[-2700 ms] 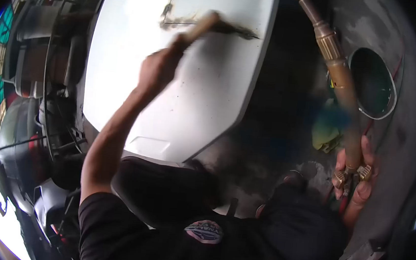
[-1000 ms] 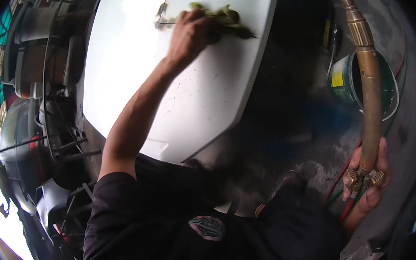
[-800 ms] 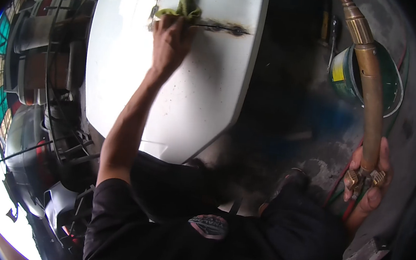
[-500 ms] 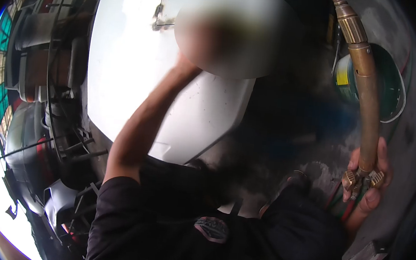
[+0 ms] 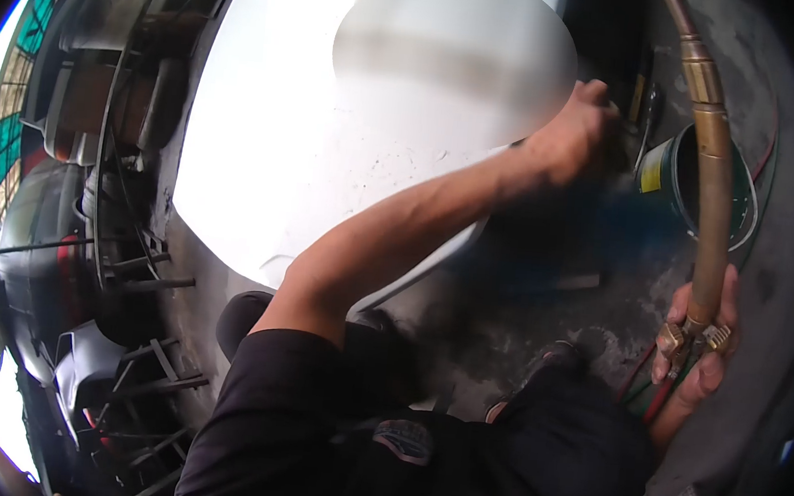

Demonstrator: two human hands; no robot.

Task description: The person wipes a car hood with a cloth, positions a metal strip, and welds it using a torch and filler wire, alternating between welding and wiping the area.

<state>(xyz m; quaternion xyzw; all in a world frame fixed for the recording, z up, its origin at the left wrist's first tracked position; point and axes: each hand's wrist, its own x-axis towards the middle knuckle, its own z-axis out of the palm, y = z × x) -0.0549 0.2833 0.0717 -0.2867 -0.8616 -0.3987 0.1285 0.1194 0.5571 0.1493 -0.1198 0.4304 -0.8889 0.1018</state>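
Note:
My right hand (image 5: 698, 345) grips the valve end of a long brass torch (image 5: 711, 172), which points up and away from me. My left hand (image 5: 575, 136) reaches across my body to the right edge of a white metal panel (image 5: 265, 142). It hovers beside a green bucket (image 5: 654, 167). Its fingers curl out of sight past the panel's edge, so what it holds is hidden. A blurred oval covers part of the panel near the hand.
Red and green hoses (image 5: 646, 388) run from the torch along the stained concrete floor. A metal rack with stacked parts (image 5: 137, 84) stands at the left. My shoe (image 5: 548, 360) rests on the floor below the bucket.
My left hand, which rubbed a green rag over a dark seam on the panel, has swung right to the panel's edge near the bucket. My right hand stays on the torch.

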